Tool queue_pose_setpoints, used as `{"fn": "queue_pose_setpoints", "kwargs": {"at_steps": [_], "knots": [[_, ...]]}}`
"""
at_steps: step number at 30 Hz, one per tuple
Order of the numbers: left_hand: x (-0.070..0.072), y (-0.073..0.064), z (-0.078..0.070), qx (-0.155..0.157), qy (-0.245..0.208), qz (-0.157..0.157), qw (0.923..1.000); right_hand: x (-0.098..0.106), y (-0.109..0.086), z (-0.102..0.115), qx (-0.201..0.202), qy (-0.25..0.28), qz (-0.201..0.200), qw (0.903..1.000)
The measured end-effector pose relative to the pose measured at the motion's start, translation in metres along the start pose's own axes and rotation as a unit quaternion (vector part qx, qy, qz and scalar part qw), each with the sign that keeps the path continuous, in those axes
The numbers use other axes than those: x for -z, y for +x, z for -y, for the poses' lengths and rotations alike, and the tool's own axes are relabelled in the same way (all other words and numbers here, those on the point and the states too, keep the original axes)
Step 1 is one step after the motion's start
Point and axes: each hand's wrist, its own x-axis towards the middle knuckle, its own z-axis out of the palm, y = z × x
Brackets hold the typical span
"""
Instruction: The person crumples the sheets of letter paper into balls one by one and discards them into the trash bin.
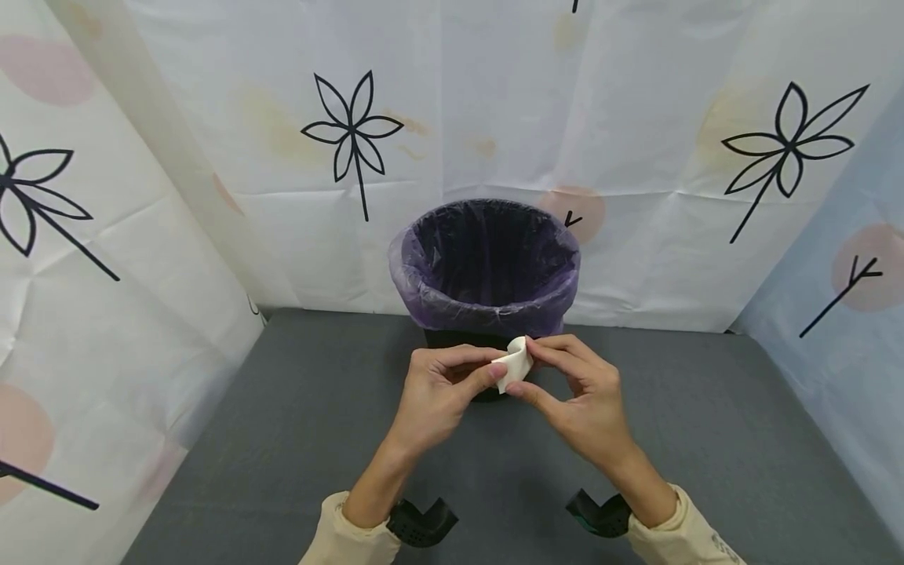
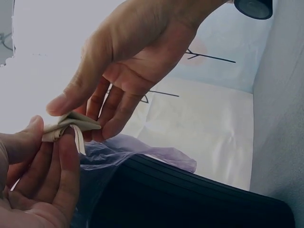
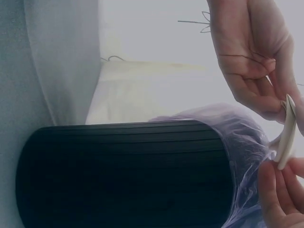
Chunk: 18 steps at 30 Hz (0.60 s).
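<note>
A small white folded strip (image 1: 516, 363), curled into a loop in the head view, is held between both hands in front of the bin. My left hand (image 1: 436, 396) pinches its left end, thumb in front and forefinger behind. At the other end, the fingertips and thumb of my right hand (image 1: 589, 400) grip its upper and lower edges. The left wrist view shows the strip (image 2: 71, 124) as several cream layers, with a narrow flap hanging down. From the right wrist, the strip (image 3: 286, 135) appears nearly edge-on; part of it is hidden by fingers.
Just beyond the hands stands a black bin (image 3: 118, 175) with a purple plastic liner (image 1: 487, 310) folded over its rim. It sits on a dark grey tabletop (image 1: 318, 424). Patterned white cloth (image 1: 487, 94) hangs behind and along both sides.
</note>
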Motion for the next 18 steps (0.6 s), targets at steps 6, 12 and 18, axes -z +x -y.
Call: {"fn": "queue_pose_setpoints", "kwargs": {"at_steps": [6, 12, 18], "knots": [[0.0012, 0.0011, 0.0035, 0.007, -0.015, 0.023, 0.9996, 0.0034, 0.0019, 0.0011, 0.001, 0.029, 0.036, 0.9989], [0.0013, 0.0016, 0.0044, -0.004, -0.022, 0.035, 0.9991, 0.0038, 0.0034, 0.0019, 0.003, 0.058, 0.060, 0.9965], [-0.0006, 0.0023, 0.0038, -0.017, -0.003, 0.007, 0.9998, 0.0025, 0.0046, 0.0023, -0.003, 0.057, 0.054, 0.9969]]}}
